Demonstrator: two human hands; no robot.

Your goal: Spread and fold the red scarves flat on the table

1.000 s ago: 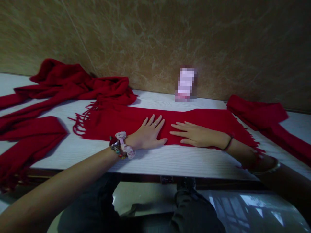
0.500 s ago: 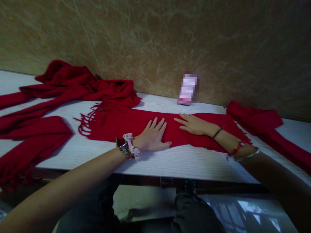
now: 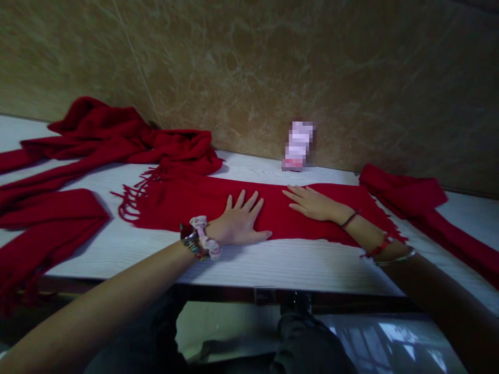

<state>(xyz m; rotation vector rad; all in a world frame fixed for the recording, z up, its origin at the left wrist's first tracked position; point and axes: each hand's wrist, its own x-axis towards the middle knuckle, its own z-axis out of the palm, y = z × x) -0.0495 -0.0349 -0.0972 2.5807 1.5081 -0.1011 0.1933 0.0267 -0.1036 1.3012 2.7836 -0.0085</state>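
A red scarf (image 3: 187,200) lies spread across the white tabletop, with a fringe at its left end and a jagged edge at its right. My left hand (image 3: 237,221) rests flat on its near half, fingers spread and thumb pointing right over the near edge. To the right, my right hand (image 3: 314,202) also lies palm down on the cloth, its fingers stretched toward the left. Neither hand grips anything. The patch of scarf under each palm is hidden.
More red scarves (image 3: 128,135) lie heaped at the left, and another folded red scarf (image 3: 413,192) runs along the right. A blurred-out phone-like object (image 3: 298,146) leans against the brown marbled wall (image 3: 234,67). The white table's front edge (image 3: 218,275) is close to my legs.
My left hand has shifted slightly left and its fingers are spread wider. The scarf's near edge between my hands now looks straighter. My right hand stays in nearly the same spot.
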